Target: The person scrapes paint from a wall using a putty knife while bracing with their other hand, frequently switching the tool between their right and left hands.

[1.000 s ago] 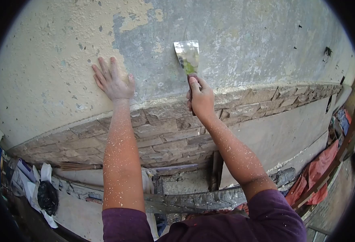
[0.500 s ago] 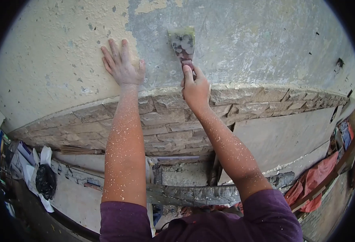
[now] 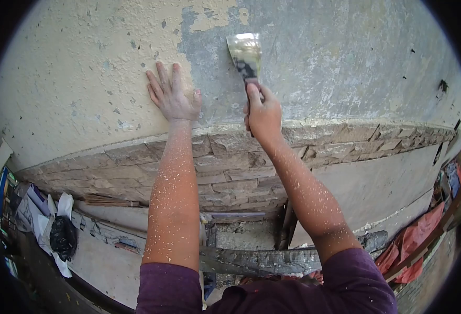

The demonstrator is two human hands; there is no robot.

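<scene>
The stone-veneer band point(image 3: 225, 162) runs beneath both raised arms. Above it, the left hand point(image 3: 173, 97) lies flat with fingers spread, palm against the yellow paint layer point(image 3: 73, 78) at its ragged edge. The right hand point(image 3: 263, 112) is closed around the handle of the scraper point(image 3: 245, 55), index finger along the handle. The scraper's long axis is near vertical, with the blade above the fist on the bare grey wall point(image 3: 346, 52), to the right of the left hand and apart from it.
</scene>
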